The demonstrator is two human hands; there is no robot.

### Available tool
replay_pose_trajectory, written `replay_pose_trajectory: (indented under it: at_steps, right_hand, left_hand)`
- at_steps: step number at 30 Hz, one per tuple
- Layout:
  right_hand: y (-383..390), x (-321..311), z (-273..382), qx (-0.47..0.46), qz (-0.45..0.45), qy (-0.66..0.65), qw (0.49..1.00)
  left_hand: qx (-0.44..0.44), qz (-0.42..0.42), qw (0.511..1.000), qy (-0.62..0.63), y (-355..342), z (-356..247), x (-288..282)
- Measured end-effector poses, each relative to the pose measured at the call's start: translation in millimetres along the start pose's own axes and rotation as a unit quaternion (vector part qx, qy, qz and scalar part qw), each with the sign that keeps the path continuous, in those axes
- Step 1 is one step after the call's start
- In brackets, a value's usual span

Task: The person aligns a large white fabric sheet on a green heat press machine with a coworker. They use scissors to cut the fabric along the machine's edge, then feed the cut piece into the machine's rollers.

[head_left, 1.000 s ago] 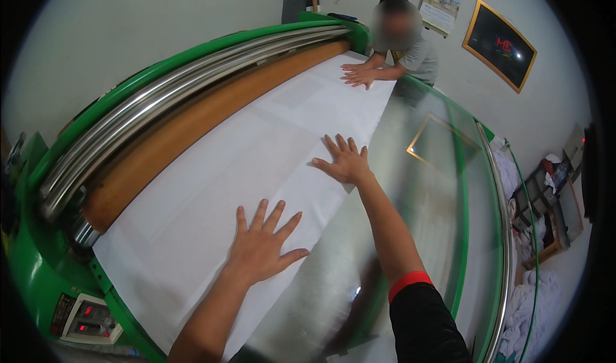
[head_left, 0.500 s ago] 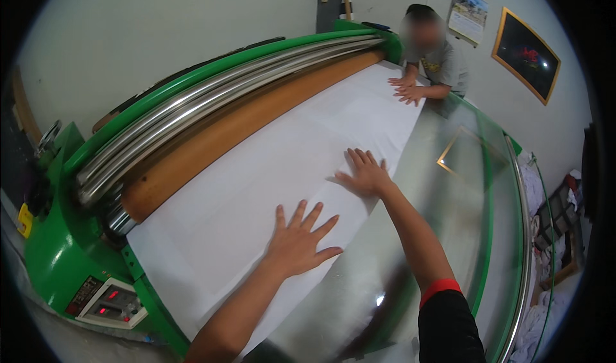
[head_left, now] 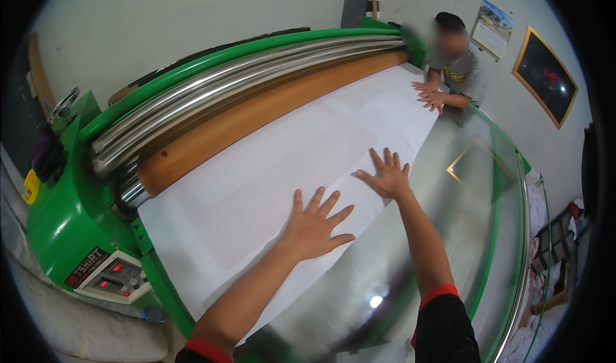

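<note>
Lying flat across the glossy bench (head_left: 340,279), a wide white sheet (head_left: 256,177) was pinned near its loose border by bare palms, its opposite edge set along a brown-covered roller (head_left: 269,114); whether that edge was tucked beneath the roller could not be made out, nor could paper be told from cloth. The left hand (head_left: 311,231) was laid palm down on the sheet, its fingers (head_left: 314,202) fanned well apart and clamped on nothing, apparently so that pressure could be shared over a broad patch rather than dug into one spot. The right hand (head_left: 389,180) was placed farther along, close to the loose border, with its fingers likewise spread; by this spacing, a longer stretch could probably be stopped from lifting or sliding. At the far end, the co-worker's hands (head_left: 430,98) were rested close together on the same sheet, presumably so that a part hard for the person to reach could be steadied too. Beyond the roller, polished steel rollers (head_left: 212,81) were carried lengthwise by the green machine housing (head_left: 64,241), and a control panel (head_left: 112,279) with red displays was mounted at its left end, where it could likely be consulted without the sheet being leaned over.
</note>
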State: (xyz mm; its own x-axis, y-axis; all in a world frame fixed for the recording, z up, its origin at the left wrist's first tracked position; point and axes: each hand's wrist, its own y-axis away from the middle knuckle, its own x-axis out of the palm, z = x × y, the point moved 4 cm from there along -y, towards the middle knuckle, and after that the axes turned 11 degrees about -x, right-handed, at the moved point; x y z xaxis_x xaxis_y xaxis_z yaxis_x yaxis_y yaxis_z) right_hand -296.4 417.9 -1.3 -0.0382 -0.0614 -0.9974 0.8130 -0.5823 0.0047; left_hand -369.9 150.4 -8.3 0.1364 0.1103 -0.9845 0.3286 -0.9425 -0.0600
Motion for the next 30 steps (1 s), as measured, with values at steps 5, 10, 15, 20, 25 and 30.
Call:
replay_pose_trajectory:
  at_steps: [5,10,15,20,25,30]
  right_hand:
    - [-7,3,2,-0.018,-0.011,-0.005,1.000]
    - [-5,2,1,-0.012,-0.009,-0.005,1.000]
    - [-6,0,1,-0.009,-0.010,-0.006,1.000]
    - [-12,-1,7,-0.012,-0.011,-0.004,1.000]
    - [-20,12,-1,-0.011,-0.004,-0.001,1.000]
    - [-9,-3,12,0.001,0.022,0.008,1.000]
  left_hand:
    - [-0.011,0.013,1.000,-0.012,2,2,-7]
    - [-0.012,0.021,1.000,-0.017,-2,3,-6]
    - [-0.009,0.014,1.000,-0.018,-4,4,-3]
    - [-0.008,0.002,1.000,-0.002,-2,9,-6]
    - [0.001,-0.033,0.999,0.011,-1,11,0]
    - [0.004,-0.016,1.000,0.018,1,10,-4]
